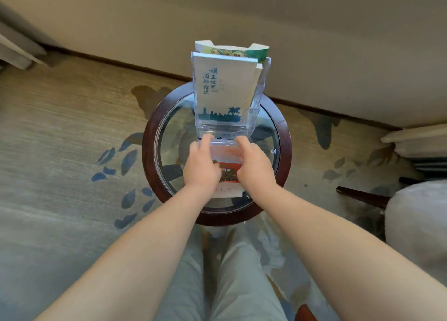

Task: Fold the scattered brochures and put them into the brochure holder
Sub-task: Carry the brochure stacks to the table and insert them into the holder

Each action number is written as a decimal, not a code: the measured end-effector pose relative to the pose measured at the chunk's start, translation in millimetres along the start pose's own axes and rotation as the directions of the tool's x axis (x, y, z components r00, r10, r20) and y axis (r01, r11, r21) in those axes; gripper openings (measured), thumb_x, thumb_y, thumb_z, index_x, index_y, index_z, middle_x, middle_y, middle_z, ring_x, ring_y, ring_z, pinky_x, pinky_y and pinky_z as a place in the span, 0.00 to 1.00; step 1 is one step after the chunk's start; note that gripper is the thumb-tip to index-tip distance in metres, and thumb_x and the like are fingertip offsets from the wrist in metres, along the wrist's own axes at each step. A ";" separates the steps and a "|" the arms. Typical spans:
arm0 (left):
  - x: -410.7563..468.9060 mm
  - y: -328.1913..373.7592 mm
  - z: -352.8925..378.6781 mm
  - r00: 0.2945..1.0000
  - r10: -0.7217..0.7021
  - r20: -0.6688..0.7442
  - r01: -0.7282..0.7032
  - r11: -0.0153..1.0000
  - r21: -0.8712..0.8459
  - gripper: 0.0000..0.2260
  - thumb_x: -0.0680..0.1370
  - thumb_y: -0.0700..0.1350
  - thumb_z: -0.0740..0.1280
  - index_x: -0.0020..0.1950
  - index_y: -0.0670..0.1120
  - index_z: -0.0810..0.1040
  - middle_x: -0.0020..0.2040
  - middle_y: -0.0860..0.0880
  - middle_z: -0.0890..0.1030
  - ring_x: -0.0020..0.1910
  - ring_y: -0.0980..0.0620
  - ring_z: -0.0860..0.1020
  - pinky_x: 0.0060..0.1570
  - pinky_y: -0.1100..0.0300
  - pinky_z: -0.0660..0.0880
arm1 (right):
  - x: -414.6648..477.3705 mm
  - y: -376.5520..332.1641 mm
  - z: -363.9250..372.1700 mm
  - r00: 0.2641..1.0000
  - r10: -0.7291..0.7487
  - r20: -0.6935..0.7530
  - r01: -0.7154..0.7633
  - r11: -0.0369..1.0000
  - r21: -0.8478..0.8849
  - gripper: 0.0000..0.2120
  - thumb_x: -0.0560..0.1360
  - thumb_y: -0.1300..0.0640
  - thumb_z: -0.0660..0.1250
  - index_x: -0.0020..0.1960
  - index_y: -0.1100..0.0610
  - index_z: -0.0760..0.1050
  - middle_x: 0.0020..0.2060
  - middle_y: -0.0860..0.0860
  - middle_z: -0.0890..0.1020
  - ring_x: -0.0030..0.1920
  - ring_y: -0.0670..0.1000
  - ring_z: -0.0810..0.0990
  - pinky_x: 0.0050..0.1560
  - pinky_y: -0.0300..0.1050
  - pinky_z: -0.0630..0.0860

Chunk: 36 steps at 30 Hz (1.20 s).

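A clear acrylic brochure holder point(257, 96) stands at the far side of a round glass table point(281, 127). Its upper pocket holds a white brochure with blue writing point(222, 83), and a green-patterned brochure point(232, 50) sticks up behind it. A white brochure with a red and green picture point(227, 173) sits in the holder's lowest front pocket. My left hand point(200, 166) grips its left edge and my right hand point(254, 166) grips its right edge. Both hands cover much of that brochure.
The table has a dark wooden rim point(150, 132) and stands on patterned carpet next to a beige wall. A grey upholstered chair point(416, 224) with a dark wooden leg point(362, 196) is at the right. My legs in pale trousers are under the near edge.
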<state>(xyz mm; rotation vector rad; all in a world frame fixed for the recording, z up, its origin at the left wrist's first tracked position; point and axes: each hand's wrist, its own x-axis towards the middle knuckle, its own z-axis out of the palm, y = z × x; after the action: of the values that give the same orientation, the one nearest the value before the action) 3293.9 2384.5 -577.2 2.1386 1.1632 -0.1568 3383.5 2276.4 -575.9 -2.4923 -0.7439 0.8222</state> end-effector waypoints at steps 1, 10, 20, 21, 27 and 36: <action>-1.5 2.3 -7.6 0.998 0.063 -0.020 -0.063 0.998 0.025 0.26 0.74 0.39 0.74 0.64 0.58 0.66 0.55 0.51 0.73 0.48 0.47 0.77 0.41 0.53 0.76 | -2.7 -2.7 -6.1 1.000 -0.003 -0.023 0.004 1.000 0.011 0.31 0.71 0.72 0.65 0.67 0.45 0.66 0.53 0.51 0.76 0.55 0.56 0.77 0.48 0.51 0.77; -21.0 11.3 -48.1 0.922 0.343 0.181 -0.388 0.829 0.403 0.11 0.77 0.41 0.70 0.56 0.51 0.73 0.53 0.51 0.75 0.49 0.48 0.79 0.38 0.55 0.73 | -46.9 3.4 -22.6 0.986 -0.138 -0.093 0.129 0.987 -0.094 0.17 0.76 0.67 0.66 0.60 0.51 0.74 0.52 0.50 0.75 0.52 0.55 0.75 0.42 0.48 0.75; -40.6 24.9 -42.3 0.863 0.302 0.406 -0.504 0.580 0.640 0.16 0.77 0.37 0.66 0.63 0.47 0.69 0.50 0.49 0.76 0.49 0.46 0.79 0.39 0.54 0.69 | -56.7 -1.7 -30.8 0.981 -0.159 0.109 0.189 0.900 -0.392 0.19 0.77 0.64 0.64 0.66 0.52 0.73 0.57 0.50 0.76 0.55 0.55 0.75 0.39 0.46 0.67; -38.1 30.3 -47.7 0.863 0.312 0.399 -0.505 0.588 0.632 0.17 0.77 0.37 0.68 0.63 0.48 0.69 0.50 0.49 0.77 0.49 0.45 0.80 0.38 0.54 0.69 | -53.7 -5.2 -38.3 0.977 -0.187 0.098 0.211 0.891 -0.402 0.19 0.77 0.63 0.65 0.66 0.51 0.73 0.56 0.50 0.76 0.54 0.55 0.75 0.39 0.46 0.67; -13.7 74.6 -94.8 0.861 0.429 0.273 -0.498 0.606 0.620 0.16 0.79 0.43 0.69 0.65 0.49 0.72 0.55 0.48 0.81 0.52 0.45 0.83 0.39 0.54 0.69 | -29.0 -39.2 -98.8 0.951 -0.309 0.007 0.286 0.871 -0.399 0.22 0.73 0.60 0.74 0.66 0.51 0.76 0.55 0.52 0.81 0.54 0.56 0.80 0.43 0.49 0.78; 28.1 120.8 -152.5 0.856 0.482 0.185 -0.467 0.569 0.677 0.13 0.79 0.41 0.69 0.61 0.50 0.72 0.54 0.49 0.80 0.51 0.46 0.82 0.37 0.55 0.68 | 13.8 -83.0 -150.0 0.938 -0.330 -0.106 0.261 0.873 -0.411 0.18 0.75 0.64 0.69 0.63 0.53 0.75 0.51 0.52 0.78 0.47 0.53 0.73 0.37 0.45 0.65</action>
<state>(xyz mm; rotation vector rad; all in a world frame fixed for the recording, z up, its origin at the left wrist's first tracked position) 3372.8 2454.9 -411.4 3.0705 0.4901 -0.3843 3459.0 2317.4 -426.8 -2.6427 -1.2959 0.3643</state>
